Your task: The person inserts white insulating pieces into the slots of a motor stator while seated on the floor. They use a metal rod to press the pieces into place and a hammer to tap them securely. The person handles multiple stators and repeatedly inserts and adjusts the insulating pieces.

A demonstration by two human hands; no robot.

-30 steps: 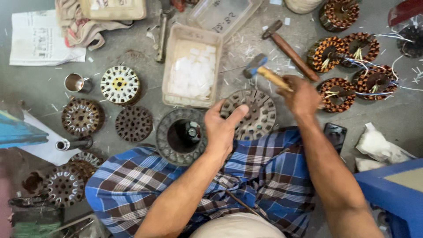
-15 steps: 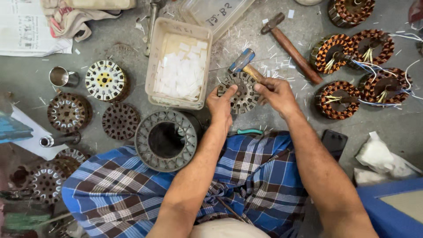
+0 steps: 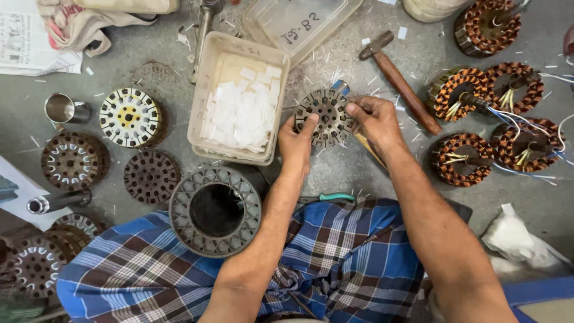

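I held the slotted metal disc (image 3: 326, 117) between both hands, my left hand (image 3: 297, 143) pinching its near edge and my right hand (image 3: 372, 119) its far side, probably to steady it just beside the tray of white paper slips (image 3: 239, 101).

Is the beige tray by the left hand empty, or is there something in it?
Not empty. The beige tray holds a loose pile of small white paper slips, heaped toward the side nearest the left hand.
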